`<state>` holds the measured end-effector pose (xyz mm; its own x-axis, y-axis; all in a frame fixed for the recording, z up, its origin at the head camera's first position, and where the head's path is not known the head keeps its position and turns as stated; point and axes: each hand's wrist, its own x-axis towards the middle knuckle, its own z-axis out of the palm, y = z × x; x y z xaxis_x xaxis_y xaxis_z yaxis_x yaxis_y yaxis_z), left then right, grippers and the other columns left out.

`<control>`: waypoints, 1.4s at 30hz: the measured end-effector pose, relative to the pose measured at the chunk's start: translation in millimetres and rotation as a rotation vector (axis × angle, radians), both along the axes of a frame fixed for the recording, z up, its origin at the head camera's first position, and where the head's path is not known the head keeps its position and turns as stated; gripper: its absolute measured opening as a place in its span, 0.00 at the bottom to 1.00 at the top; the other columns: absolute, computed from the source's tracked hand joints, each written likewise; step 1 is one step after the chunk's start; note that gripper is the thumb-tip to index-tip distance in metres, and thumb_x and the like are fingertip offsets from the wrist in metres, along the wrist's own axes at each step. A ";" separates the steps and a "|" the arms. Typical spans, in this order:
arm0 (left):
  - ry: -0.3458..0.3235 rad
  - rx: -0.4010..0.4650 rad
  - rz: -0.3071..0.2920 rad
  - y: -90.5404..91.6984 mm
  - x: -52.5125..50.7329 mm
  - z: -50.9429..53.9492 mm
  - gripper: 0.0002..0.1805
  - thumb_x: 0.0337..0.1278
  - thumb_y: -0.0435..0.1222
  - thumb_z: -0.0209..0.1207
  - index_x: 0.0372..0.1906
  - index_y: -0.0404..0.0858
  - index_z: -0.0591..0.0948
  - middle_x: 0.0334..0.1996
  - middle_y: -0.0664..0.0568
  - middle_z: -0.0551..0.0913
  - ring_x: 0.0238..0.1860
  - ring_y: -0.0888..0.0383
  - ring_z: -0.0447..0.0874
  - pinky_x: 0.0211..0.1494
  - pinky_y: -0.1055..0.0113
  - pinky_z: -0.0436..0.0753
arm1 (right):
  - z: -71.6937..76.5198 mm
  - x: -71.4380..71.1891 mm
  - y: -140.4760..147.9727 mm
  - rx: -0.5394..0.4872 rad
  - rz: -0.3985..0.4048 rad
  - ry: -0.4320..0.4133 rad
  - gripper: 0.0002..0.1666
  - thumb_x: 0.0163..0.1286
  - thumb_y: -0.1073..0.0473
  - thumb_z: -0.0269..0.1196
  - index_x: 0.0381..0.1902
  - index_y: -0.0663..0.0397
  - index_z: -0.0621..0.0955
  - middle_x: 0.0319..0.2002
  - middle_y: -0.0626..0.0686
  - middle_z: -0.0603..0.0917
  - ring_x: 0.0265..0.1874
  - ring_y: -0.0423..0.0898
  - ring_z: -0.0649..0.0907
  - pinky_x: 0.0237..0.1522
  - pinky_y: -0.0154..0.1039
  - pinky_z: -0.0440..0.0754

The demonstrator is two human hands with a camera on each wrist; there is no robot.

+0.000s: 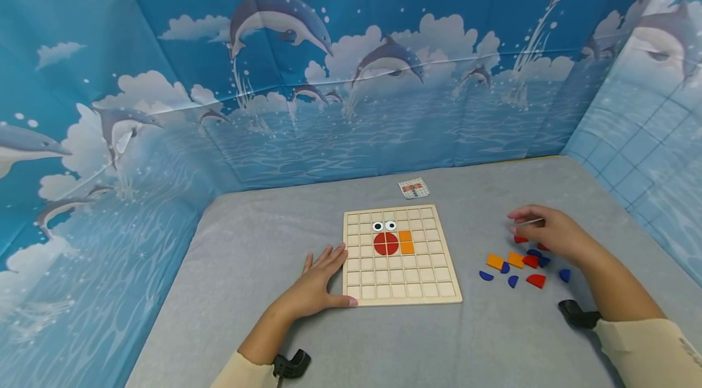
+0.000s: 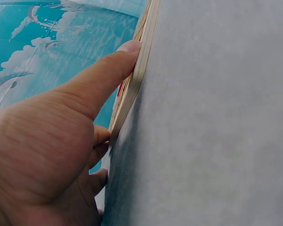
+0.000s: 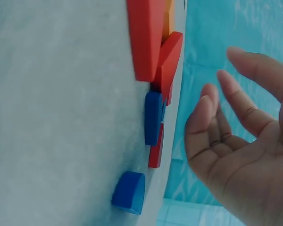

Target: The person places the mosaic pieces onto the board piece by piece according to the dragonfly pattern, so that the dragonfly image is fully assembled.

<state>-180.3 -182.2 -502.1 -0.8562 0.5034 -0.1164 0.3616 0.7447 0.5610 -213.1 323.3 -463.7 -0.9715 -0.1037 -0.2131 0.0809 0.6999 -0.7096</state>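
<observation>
- The left hand [image 1: 315, 290] lies spread at the left side of a square pale wooden board with a raised grid [image 1: 406, 302]; its thumb rests on the near left corner and its fingertips touch the left edge, steadying contact without any curled grip
- The right hand [image 1: 559, 236] hovers over the loose pieces at the board's right, its fingers loosely bent and apart; the right wrist view shows nothing held between them
- The board lies flat on a table covered in grey cloth [image 1: 263, 242], in front of the person
- In its grid, red quarter-circle pieces [image 1: 379, 239] form a full disc, and two white round eye pieces with black centres [image 1: 378, 226] sit side by side in the row directly above it
- Two orange square pieces [image 1: 407, 248] fill cells just right of the disc, one above the other
- Well apart from the board, loose orange pieces [image 1: 495, 261], red curved-edged pieces [image 1: 536, 281] and blue half-round pieces [image 1: 513, 281] lie scattered, some touching
- A small white card with a printed grid picture [image 1: 414, 188] lies just beyond the board's far edge
- A blue curtain printed with dolphins [image 1: 329, 144] rises behind the table
</observation>
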 end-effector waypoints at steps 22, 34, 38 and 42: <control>-0.001 -0.011 -0.002 1.4 -1.3 -1.4 0.60 0.48 0.63 0.71 0.82 0.46 0.55 0.83 0.58 0.49 0.84 0.49 0.38 0.81 0.36 0.33 | -17.2 -0.6 14.6 0.104 0.010 -0.046 0.29 0.72 0.54 0.63 0.62 0.69 0.73 0.56 0.72 0.77 0.45 0.57 0.81 0.43 0.45 0.84; -0.003 -0.019 0.006 0.4 0.7 -0.5 0.60 0.47 0.64 0.70 0.81 0.46 0.55 0.83 0.59 0.49 0.84 0.50 0.38 0.81 0.37 0.33 | -20.8 -4.3 12.4 0.120 0.023 -0.026 0.21 0.70 0.59 0.64 0.54 0.69 0.77 0.42 0.59 0.80 0.38 0.51 0.79 0.38 0.38 0.79; -0.005 -0.019 0.010 0.7 0.4 0.0 0.60 0.47 0.63 0.71 0.82 0.46 0.55 0.83 0.59 0.49 0.84 0.50 0.38 0.81 0.37 0.32 | -21.2 -4.7 12.0 0.125 0.019 -0.020 0.20 0.70 0.58 0.64 0.51 0.68 0.78 0.39 0.57 0.80 0.37 0.51 0.78 0.36 0.38 0.78; -0.004 -0.018 0.009 0.8 0.2 -0.2 0.60 0.48 0.63 0.71 0.82 0.47 0.55 0.83 0.59 0.49 0.84 0.50 0.38 0.81 0.37 0.32 | -21.0 -4.4 12.3 0.144 0.016 -0.011 0.21 0.70 0.54 0.65 0.50 0.66 0.78 0.38 0.57 0.81 0.36 0.50 0.78 0.35 0.38 0.76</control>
<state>-180.1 -181.4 -502.4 -0.8599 0.4938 -0.1291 0.3529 0.7579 0.5487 -217.5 335.6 -484.7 -0.9675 -0.0870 -0.2374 0.0759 0.7957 -0.6009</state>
